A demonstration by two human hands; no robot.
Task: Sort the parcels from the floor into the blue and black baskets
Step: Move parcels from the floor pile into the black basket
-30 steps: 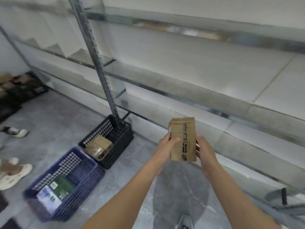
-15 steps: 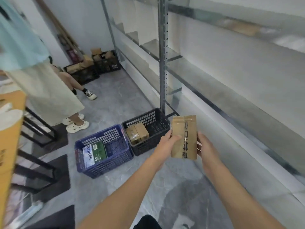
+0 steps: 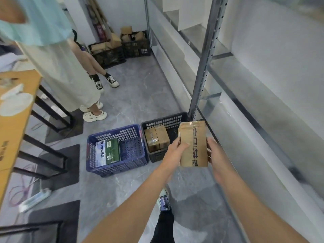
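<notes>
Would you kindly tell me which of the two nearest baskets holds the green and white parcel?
The blue basket, on the left, with the green and white parcel lying in it; the black basket beside it holds brown boxes.

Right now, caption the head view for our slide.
Left hand and right hand hold brown parcel near blue basket, black basket.

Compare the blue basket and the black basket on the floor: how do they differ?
Contents: blue basket holds a green-and-white printed box lying flat; black basket holds brown taped parcels. Position: blue basket sits left of black basket, which stands by the shelf upright. Shared: both are perforated plastic crates, side by side on the floor.
</notes>
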